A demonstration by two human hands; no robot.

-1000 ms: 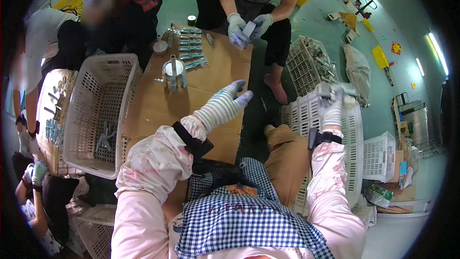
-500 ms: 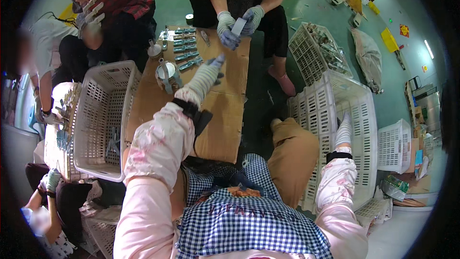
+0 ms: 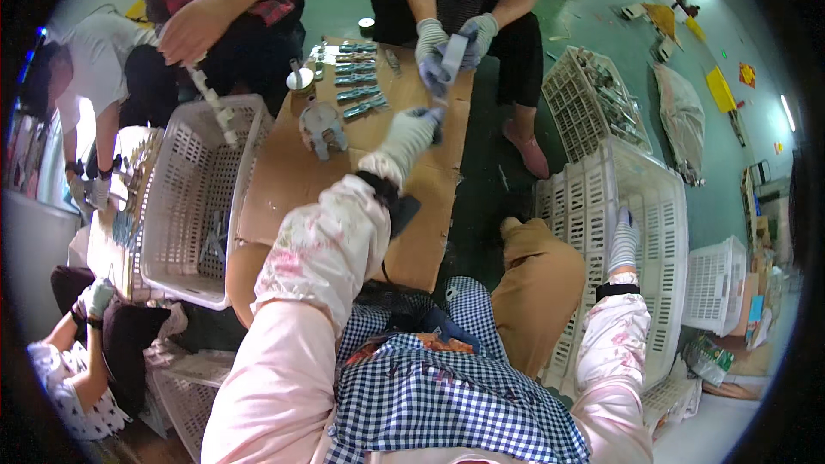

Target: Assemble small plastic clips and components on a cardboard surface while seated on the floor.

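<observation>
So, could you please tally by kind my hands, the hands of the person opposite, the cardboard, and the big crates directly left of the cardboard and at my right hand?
Your left hand and right hand: 2
Opposite person's hands: 2
Cardboard: 1
Left crate and right crate: 2
Total: 7

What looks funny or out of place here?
The nearest blue piece in the row on the cardboard slants more than the others, and a thin pale strip lies loose on the floor.

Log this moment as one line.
Left hand: over cardboard, grip unclear | Right hand: in white crate, grip unclear | Co-worker's gloved hands: holding pale grey piece beyond left hand
</observation>
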